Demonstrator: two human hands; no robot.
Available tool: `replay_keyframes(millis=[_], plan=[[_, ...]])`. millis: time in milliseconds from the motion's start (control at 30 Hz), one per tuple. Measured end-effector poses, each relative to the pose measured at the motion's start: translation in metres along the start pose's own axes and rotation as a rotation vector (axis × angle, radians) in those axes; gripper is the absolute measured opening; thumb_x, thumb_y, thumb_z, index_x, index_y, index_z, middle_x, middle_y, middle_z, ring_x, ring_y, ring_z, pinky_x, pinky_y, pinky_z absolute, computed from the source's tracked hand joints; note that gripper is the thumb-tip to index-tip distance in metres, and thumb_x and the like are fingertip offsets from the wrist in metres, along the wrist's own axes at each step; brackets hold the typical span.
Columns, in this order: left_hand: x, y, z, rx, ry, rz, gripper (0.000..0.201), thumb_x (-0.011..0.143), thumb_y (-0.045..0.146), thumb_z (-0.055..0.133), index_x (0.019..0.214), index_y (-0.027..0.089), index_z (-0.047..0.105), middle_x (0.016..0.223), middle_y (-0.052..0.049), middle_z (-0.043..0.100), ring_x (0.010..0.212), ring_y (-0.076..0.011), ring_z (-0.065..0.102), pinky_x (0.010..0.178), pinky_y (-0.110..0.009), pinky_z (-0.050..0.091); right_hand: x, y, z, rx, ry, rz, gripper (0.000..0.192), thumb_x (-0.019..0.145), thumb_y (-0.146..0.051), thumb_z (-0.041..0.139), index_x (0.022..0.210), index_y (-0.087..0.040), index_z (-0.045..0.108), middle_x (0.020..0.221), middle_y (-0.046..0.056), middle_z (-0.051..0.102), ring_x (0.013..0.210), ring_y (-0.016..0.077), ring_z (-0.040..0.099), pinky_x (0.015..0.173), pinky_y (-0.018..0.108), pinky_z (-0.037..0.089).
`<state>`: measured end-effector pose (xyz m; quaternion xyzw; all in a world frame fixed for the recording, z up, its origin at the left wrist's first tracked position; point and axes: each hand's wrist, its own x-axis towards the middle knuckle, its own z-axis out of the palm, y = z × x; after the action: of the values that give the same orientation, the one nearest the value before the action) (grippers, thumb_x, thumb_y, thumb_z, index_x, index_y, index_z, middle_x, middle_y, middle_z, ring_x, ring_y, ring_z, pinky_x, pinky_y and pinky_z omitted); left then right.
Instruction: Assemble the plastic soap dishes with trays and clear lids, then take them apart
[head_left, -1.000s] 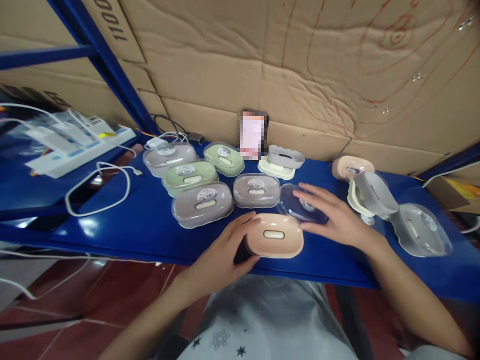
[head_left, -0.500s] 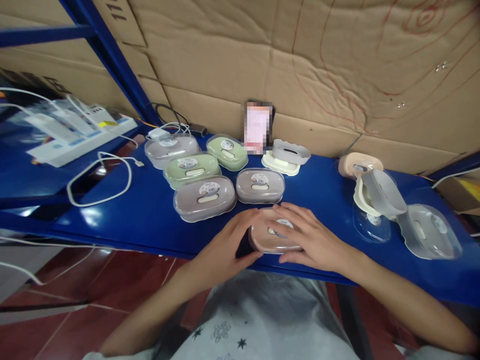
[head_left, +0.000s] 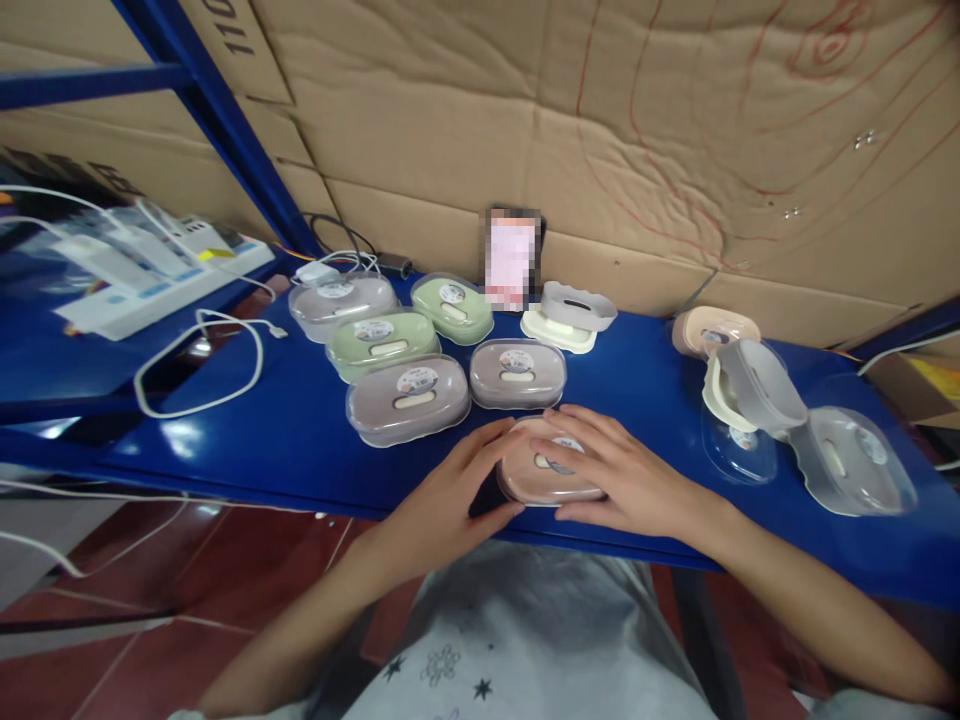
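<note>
Head view: at near shelf edge, small peach plastic soap box with clear lid, light, rigid, slick; best gripped at the ends. Left hand cupping its side, right hand spread flat on top. Beyond, grey lidded boxes.

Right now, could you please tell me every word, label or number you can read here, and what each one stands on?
"110": partial black print on the cardboard at top left, cut off by the frame edge.
Round stickers on the box lids: too small to read.
Phone screen: blurred out.
Power strip labels: too blurred to read.
</note>
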<state>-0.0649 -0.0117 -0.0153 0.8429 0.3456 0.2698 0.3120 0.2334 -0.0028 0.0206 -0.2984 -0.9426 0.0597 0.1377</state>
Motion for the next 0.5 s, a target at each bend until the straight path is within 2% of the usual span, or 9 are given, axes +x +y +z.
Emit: replay_keyframes(millis=[167,333,500], plan=[[0.0,0.001,0.0,0.004,-0.003,-0.011,0.075,0.103,0.031,0.071,0.165,0.04,0.029,0.169,-0.01,0.04,0.159,-0.0321,0.042,0.13,-0.059,0.042,0.001,-0.003,0.001,-0.056,-0.002,0.0,0.075,0.105,-0.059,0.064,0.167,-0.023,0.043,0.172,0.016,0.043,0.159,0.0364,0.04,0.124,0.06,0.047],[0.001,0.001,-0.001,0.002,-0.009,0.004,0.077,0.103,0.028,0.07,0.166,0.04,0.028,0.17,-0.01,0.039,0.159,-0.0312,0.041,0.13,-0.058,0.041,0.0,-0.007,0.006,-0.147,0.025,0.006,0.077,0.104,-0.061,0.064,0.168,-0.022,0.043,0.169,0.018,0.046,0.152,0.0419,0.046,0.115,0.064,0.054],[0.002,0.002,-0.001,-0.004,0.006,0.009,0.075,0.104,0.028,0.068,0.166,0.041,0.029,0.169,-0.01,0.039,0.158,-0.0306,0.042,0.13,-0.058,0.042,-0.001,-0.003,0.01,-0.044,0.046,0.007,0.078,0.103,-0.059,0.066,0.168,-0.024,0.043,0.172,0.017,0.041,0.159,0.0382,0.038,0.123,0.062,0.047]])
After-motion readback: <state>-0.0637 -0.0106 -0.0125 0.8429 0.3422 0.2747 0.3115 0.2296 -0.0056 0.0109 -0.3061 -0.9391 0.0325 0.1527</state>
